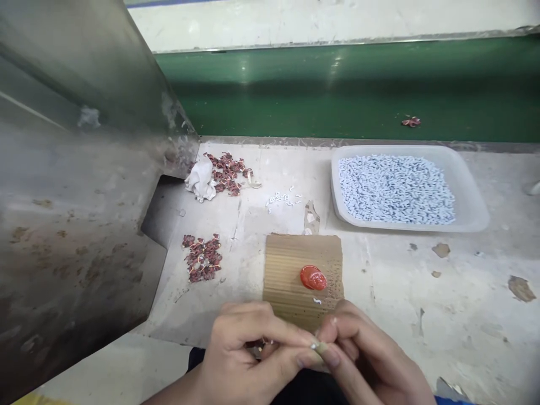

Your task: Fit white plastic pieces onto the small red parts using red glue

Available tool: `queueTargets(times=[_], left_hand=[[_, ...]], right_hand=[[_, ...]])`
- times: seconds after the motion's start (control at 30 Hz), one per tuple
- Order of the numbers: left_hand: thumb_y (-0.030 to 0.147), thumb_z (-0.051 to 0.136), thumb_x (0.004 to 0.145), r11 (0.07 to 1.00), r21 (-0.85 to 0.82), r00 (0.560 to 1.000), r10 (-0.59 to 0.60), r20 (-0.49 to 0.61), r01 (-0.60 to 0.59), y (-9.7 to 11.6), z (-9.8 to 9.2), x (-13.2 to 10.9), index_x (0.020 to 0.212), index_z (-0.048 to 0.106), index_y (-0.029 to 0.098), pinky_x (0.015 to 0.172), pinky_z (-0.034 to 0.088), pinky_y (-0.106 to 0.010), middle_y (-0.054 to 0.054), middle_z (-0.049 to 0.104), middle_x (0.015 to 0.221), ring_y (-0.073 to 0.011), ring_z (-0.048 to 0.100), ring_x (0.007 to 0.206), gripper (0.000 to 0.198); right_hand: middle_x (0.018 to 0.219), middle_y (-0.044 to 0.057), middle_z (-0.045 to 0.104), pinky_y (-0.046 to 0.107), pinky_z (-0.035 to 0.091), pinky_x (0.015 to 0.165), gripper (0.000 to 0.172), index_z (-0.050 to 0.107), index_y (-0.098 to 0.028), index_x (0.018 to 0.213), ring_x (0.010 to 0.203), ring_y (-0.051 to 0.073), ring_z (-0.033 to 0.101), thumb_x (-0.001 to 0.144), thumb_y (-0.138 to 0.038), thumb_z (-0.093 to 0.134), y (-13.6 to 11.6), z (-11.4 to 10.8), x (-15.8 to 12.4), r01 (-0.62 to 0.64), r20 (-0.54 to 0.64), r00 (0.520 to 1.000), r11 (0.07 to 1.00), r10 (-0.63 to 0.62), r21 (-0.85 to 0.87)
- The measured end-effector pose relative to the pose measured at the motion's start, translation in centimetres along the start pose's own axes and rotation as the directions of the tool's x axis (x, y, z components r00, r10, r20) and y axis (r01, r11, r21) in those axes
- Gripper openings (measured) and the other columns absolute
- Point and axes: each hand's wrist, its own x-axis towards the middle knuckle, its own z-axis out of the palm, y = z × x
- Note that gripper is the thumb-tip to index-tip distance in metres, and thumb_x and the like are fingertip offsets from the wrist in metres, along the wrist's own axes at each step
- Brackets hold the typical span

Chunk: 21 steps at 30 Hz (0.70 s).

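My left hand (pixel 261 349) is closed, with thumb and forefinger pinched at a tiny white piece (pixel 313 346). Behind them, part of a dark red and brown small item (pixel 260 343) shows within its curled fingers. The fingertips of my right hand (pixel 363 351) meet the left ones and are pinched on a thin pale-greenish bit (pixel 322 348), whose kind I cannot make out. Just beyond the hands lies a piece of cardboard (pixel 287 275), bearing a glossy red blob (pixel 313 278) and a single small white curved piece (pixel 317 301).
A translucent tub (pixel 472 208) of many pale-blue curved pieces (pixel 396 188) stands right. Dark red clusters (pixel 202 259) lie left, with another pile (pixel 228 174) beside crumpled white tissue (pixel 201 180). Loose white pieces (pixel 279 198) lie mid-table. A metal panel (pixel 84 169) borders the left; a green belt (pixel 295 107) runs behind.
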Motion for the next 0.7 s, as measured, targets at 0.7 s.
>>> queueTargets(times=[0.7], left_hand=[[0.002, 0.086, 0.074, 0.965, -0.132, 0.948, -0.251, -0.195, 0.228, -1.9, -4.7, -0.2, 0.082, 0.089, 0.027, 0.074, 0.071, -0.02, -0.001, 0.085, 0.091, -0.0177, 0.084, 0.081, 0.027]], right_hand=[[0.071, 0.002, 0.053, 0.024, 0.035, 0.047, 0.048, 0.063, -0.019, 0.087, 0.052, 0.012, 0.05, 0.115, -0.049, 0.038, 1.9, -4.3, 5.5, 0.323, 0.327, 0.933, 0.74, -0.147, -0.589]])
